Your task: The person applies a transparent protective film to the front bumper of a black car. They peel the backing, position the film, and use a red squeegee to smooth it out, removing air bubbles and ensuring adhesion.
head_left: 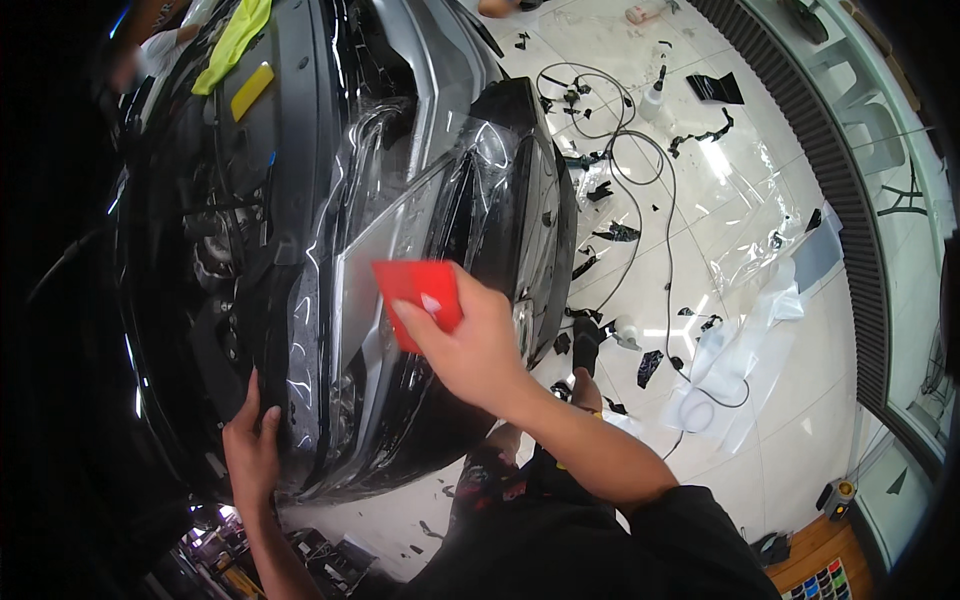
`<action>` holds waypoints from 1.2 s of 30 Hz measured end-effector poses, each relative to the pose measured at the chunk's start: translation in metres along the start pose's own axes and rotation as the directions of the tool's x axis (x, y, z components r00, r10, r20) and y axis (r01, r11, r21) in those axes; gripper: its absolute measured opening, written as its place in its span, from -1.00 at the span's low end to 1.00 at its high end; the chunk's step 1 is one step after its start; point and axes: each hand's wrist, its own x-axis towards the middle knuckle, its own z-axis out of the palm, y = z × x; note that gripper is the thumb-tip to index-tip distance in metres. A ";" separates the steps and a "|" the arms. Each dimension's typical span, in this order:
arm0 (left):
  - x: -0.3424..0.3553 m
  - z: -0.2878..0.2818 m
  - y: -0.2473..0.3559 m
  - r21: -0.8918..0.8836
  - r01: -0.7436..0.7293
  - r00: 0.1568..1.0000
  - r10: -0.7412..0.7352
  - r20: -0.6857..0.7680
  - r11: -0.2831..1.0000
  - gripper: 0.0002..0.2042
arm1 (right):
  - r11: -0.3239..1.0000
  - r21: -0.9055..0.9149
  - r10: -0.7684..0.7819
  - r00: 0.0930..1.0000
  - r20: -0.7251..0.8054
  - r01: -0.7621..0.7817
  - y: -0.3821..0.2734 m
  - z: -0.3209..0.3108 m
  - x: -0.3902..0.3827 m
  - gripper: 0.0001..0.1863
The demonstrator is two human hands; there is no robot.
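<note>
My right hand (pixel 475 345) grips a flat red squeegee (pixel 412 283) between thumb and fingers, tilted over the silver trim (pixel 362 285) on the front of a dark car. Wrinkled clear film (pixel 395 165) hangs over the trim and the dark grille beside it, with creases and glossy folds. Lower left, my left hand (pixel 252 450) rests on the car's edge near the open engine bay (pixel 215 245), its index finger and thumb apart and nothing seen in it. On the dark panel at the upper left lie a yellow squeegee (pixel 252 92) and a lime-green cloth (pixel 236 48).
A long cable (pixel 668 200) loops over the white tiled floor among scattered black film scraps (pixel 617 232). A bottle with a black nozzle (pixel 653 98) stands there. Crumpled white sheets (pixel 745 340) lie to the right, before a dark ribbed strip (pixel 855 220) along the wall.
</note>
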 end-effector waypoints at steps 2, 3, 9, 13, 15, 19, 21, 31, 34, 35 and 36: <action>-0.003 0.009 -0.006 0.026 -0.034 0.997 0.035 -0.065 0.999 -0.44 | 0.993 0.039 0.112 0.987 -0.112 -0.109 0.010 0.005 0.045 -0.74; -0.002 0.012 -0.008 0.035 -0.051 0.993 0.054 -0.104 0.998 -0.44 | 0.995 -0.065 0.063 0.978 -0.201 -0.078 0.020 0.001 0.065 -0.78; -0.005 0.003 -0.006 -0.005 0.010 0.999 -0.010 -0.041 1.000 -0.43 | 0.785 -0.538 0.085 0.913 -0.399 -0.308 0.006 0.002 0.094 -0.70; -0.003 -0.006 0.005 0.036 0.070 0.997 -0.070 0.014 0.997 -0.46 | 0.707 -0.620 0.063 0.904 -0.422 -0.339 -0.002 0.005 0.096 -0.64; -0.002 -0.005 -0.001 0.028 -0.030 0.998 0.031 -0.047 0.999 -0.46 | 0.743 -0.589 0.047 0.903 -0.427 -0.317 -0.007 -0.006 0.098 -0.66; -0.005 0.004 -0.013 0.010 -0.163 0.975 0.163 -0.153 0.987 -0.48 | 0.854 -0.421 0.088 0.883 -0.462 -0.306 -0.005 -0.035 0.094 -0.70; -0.008 0.004 -0.012 0.016 -0.086 0.986 0.087 -0.139 0.996 -0.48 | 0.891 -0.412 0.027 0.929 -0.369 -0.190 -0.006 -0.031 0.084 -0.69; -0.006 -0.001 -0.017 0.031 -0.115 0.988 0.117 -0.102 0.993 -0.47 | 0.705 -0.647 0.096 0.943 -0.319 -0.291 -0.010 -0.001 0.092 -0.62; -0.012 -0.002 -0.022 0.031 -0.106 0.987 0.109 -0.118 0.994 -0.47 | 0.711 -0.620 0.132 0.929 -0.347 -0.332 -0.008 -0.005 0.082 -0.63; -0.013 0.000 -0.032 0.037 -0.163 0.970 0.167 -0.176 0.986 -0.48 | 0.744 -0.594 0.111 0.933 -0.343 -0.307 -0.008 0.000 0.083 -0.62; -0.012 -0.001 -0.029 0.048 -0.137 0.979 0.143 -0.148 0.989 -0.48 | 0.768 -0.569 0.094 0.931 -0.352 -0.293 -0.014 -0.001 0.081 -0.62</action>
